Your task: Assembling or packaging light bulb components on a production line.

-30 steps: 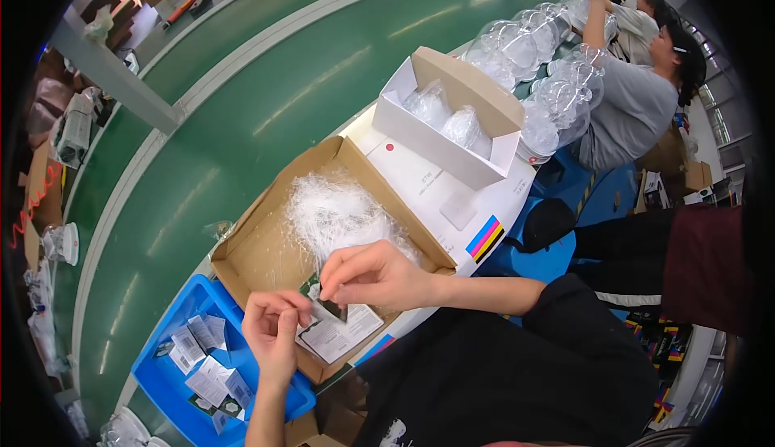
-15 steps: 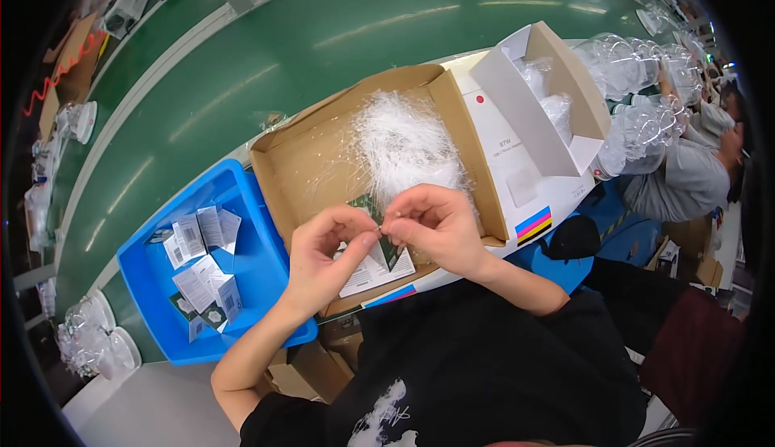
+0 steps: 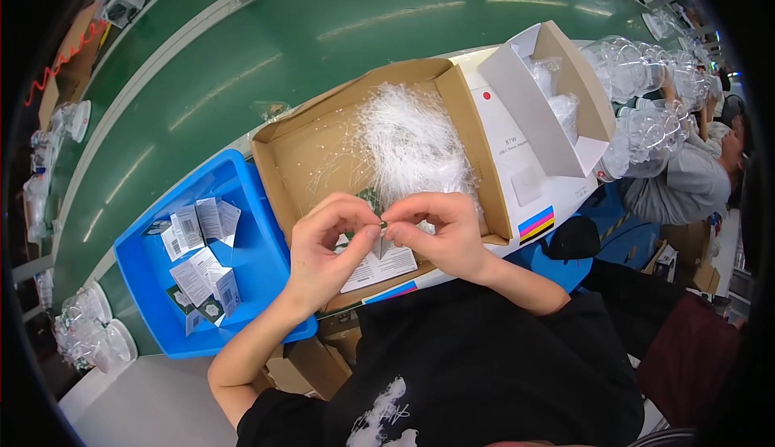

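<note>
My left hand [image 3: 327, 245] and my right hand [image 3: 442, 235] meet fingertip to fingertip over the near side of a shallow cardboard box [image 3: 303, 160]. Both pinch at the edge of a small green-and-white folded card [image 3: 387, 248], mostly hidden by the fingers. Whether a thin strand is also between the fingertips is too small to tell. Just beyond the hands, a heap of fine clear-white plastic strands [image 3: 413, 140] fills the right part of the box. Below the fingers, a printed white sheet or cards [image 3: 379, 272] lie along the box's near edge.
A blue bin [image 3: 262, 293] with several folded cards [image 3: 194, 281] stands left of the box. To the right, an open white carton [image 3: 517, 100] holds clear bags. Clear plastic jars [image 3: 638, 140] stand farther right, near a person in grey [image 3: 678, 184]. Beyond stretches a green surface [image 3: 323, 51].
My fingertips have drawn closer together, the right hand shifting slightly. The card between them has turned, showing less of its green face.
</note>
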The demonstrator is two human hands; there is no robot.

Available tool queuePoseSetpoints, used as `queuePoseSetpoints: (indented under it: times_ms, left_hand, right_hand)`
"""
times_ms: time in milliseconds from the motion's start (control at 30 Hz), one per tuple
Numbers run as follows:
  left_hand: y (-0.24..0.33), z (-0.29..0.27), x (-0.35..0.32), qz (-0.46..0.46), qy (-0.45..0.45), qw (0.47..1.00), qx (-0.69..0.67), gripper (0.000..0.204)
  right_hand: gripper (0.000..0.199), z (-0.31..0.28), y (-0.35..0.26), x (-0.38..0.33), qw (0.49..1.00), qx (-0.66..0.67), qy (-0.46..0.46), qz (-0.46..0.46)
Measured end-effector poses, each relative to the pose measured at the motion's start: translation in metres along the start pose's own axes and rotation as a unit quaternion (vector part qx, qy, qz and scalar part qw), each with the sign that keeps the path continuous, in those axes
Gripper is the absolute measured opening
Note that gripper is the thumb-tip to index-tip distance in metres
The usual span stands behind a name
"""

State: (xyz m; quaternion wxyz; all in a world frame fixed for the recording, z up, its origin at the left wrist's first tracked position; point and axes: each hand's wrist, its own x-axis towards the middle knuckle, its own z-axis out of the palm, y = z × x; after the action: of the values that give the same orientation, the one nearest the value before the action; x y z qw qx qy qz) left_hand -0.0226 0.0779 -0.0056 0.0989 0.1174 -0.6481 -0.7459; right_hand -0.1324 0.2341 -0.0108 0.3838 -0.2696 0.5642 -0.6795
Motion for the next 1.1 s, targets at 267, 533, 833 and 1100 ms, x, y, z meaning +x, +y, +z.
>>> queuePoseSetpoints:
  times_ms: [267,533,833,1100]
  left_hand:
    - [0.001,0.003,0.000,-0.012,0.006,0.999,0.044,0.008]
    - [0.001,0.002,-0.003,-0.024,-0.009,0.997,0.077,0.008]
    - [0.000,-0.001,-0.002,-0.032,-0.010,0.996,0.087,0.009]
    - [-0.001,-0.001,0.002,-0.032,-0.030,0.983,0.177,0.006]
  right_hand:
    - [0.013,0.001,0.003,0.001,0.998,-0.047,0.009,-0.048]
    - [0.011,-0.003,0.003,0.001,0.986,-0.126,-0.007,-0.107]
    - [0.011,-0.002,0.004,0.005,0.990,-0.102,-0.005,-0.101]
    - [0.011,-0.011,-0.007,0.008,0.978,-0.203,-0.033,-0.038]
